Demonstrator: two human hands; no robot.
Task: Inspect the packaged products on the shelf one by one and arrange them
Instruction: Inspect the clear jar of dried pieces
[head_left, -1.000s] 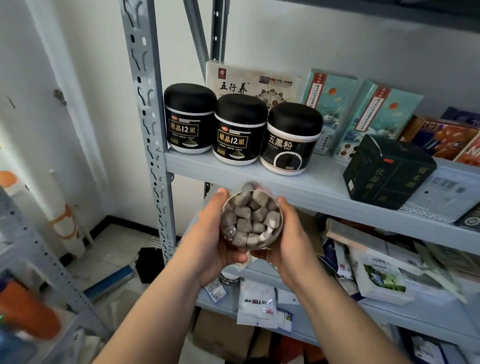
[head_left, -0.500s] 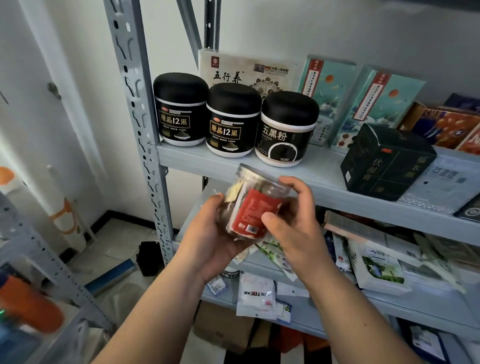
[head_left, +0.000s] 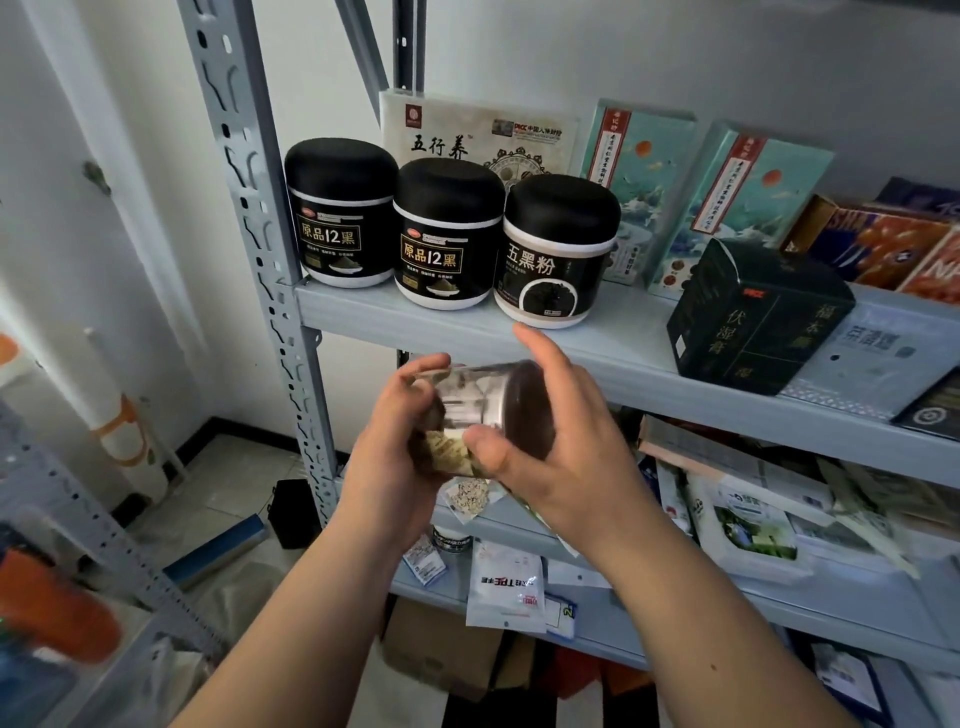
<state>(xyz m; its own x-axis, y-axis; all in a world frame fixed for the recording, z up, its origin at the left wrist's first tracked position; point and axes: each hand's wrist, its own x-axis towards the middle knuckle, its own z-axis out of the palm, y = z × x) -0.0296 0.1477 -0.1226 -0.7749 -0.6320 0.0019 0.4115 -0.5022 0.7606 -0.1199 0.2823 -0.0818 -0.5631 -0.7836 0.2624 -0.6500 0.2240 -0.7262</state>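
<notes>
A clear plastic jar (head_left: 480, 410) with brownish pieces inside lies tilted on its side between both hands, in front of the grey shelf (head_left: 415, 325). My left hand (head_left: 400, 457) cups its left end, fingers curled round it. My right hand (head_left: 550, 447) grips the right end, thumb across the front, index finger raised. Three black-lidded tubs (head_left: 447, 234) stand in a row on the shelf just above.
A dark green box (head_left: 753, 317), teal boxes (head_left: 639, 182) and a cream box (head_left: 467, 135) stand further back and right. The lower shelf (head_left: 675, 597) holds several loose sachets and packets. A grey upright post (head_left: 249, 208) is at the left; the floor is cluttered below.
The jar has been turned in my hands: first its open end of pieces faced me, then its red label, now it lies sideways. My view has shifted slightly down.
</notes>
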